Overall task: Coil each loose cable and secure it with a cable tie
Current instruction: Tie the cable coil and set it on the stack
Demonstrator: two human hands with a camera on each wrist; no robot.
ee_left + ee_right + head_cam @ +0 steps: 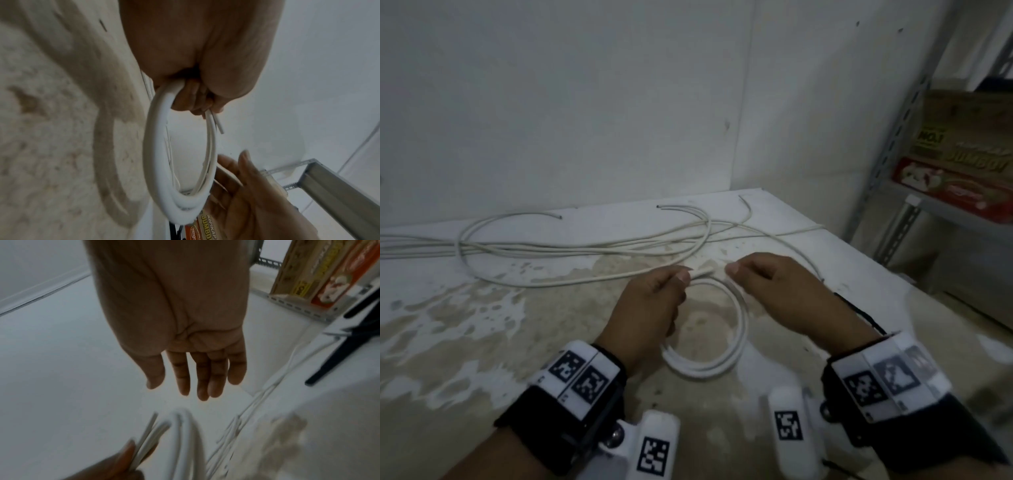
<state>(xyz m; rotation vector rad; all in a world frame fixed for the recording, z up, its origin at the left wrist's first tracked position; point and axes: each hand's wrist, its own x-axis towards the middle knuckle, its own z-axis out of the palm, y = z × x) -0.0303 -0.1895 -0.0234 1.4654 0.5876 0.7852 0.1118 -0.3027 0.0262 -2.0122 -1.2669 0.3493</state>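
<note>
My left hand (654,301) grips a coil of white cable (736,329) of a few loops, held above the stained table (465,325). In the left wrist view the fingers (191,100) curl round the coil (156,162), and the cable's cut end (218,125) sticks out past them. My right hand (774,284) hovers just right of the coil with straight, relaxed fingers (203,378) and holds nothing. Several loose white cables (585,246) lie spread along the back of the table. A black cable tie (859,311) lies on the table under my right wrist.
A white wall (585,102) stands behind the table. A metal shelf rack (900,144) to the right holds cardboard boxes (969,137). The table's right edge (893,274) runs close to my right hand.
</note>
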